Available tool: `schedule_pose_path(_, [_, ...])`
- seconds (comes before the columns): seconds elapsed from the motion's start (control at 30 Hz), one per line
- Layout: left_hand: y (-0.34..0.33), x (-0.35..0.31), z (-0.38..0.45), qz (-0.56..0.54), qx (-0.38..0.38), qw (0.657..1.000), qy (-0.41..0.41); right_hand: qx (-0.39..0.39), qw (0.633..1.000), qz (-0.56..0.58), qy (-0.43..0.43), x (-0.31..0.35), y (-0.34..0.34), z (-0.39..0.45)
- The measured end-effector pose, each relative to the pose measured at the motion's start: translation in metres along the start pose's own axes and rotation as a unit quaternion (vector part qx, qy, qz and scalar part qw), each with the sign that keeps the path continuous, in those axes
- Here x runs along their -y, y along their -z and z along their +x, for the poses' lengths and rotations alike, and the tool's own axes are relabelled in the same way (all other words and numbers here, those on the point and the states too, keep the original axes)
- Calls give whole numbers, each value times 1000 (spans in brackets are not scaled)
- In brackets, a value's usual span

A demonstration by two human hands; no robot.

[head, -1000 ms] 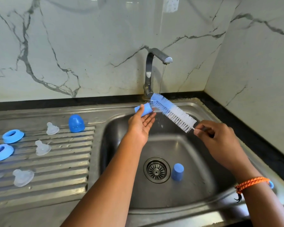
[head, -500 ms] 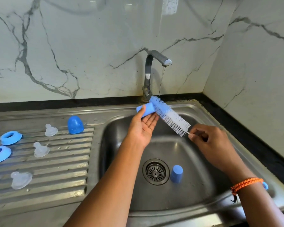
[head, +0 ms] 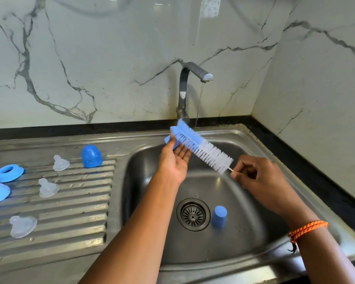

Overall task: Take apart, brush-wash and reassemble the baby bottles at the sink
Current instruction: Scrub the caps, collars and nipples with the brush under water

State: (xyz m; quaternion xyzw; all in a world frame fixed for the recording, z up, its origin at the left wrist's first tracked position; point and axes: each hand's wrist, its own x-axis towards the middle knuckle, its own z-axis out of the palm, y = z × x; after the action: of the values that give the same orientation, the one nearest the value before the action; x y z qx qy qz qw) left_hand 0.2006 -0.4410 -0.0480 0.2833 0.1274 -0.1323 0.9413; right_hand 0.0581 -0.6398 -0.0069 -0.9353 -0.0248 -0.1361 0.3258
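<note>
Scrubbing a small blue cap [head: 168, 139] pinched in left hand [head: 175, 158] with bottle brush [head: 201, 147] gripped by right hand [head: 254, 179], at twelve o'clock over sink [head: 244, 232], near the stream, probably for rinsing.

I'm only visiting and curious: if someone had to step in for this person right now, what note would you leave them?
Left hand: holds a small blue cap.
Right hand: pinches the bottle brush by its wire, bristles on the cap.
Tap running.
Another blue cap beside the drain.
On the drainboard: three clear teats, two blue rings, a blue dome cover.
No bottle bodies in view; reassembly left.
</note>
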Motion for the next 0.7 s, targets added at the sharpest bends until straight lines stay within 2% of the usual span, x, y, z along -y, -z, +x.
schedule_pose_path(0.1, [-2,2,-1,42,-5,999,13,-13,1000,9,-11,-2,0,2])
schedule_pose_path(0.17, [-3,8,-3,81,23,996,41,-35,999,17,-21,-3,-2,3])
schedule_pose_path(0.3, [-4,10,-3,46,36,998,35,-72,996,30,-39,-4,-7,5])
schedule_pose_path(0.43, [1,1,2,-15,2,1000,-4,-28,999,11,-45,-4,-7,5])
schedule_pose_path(0.63, [-3,5,-2,60,53,996,46,-30,999,10,-35,0,-12,6])
schedule_pose_path(0.7, [-4,7,-2,45,45,997,45,-15,999,33,-31,-2,-7,5])
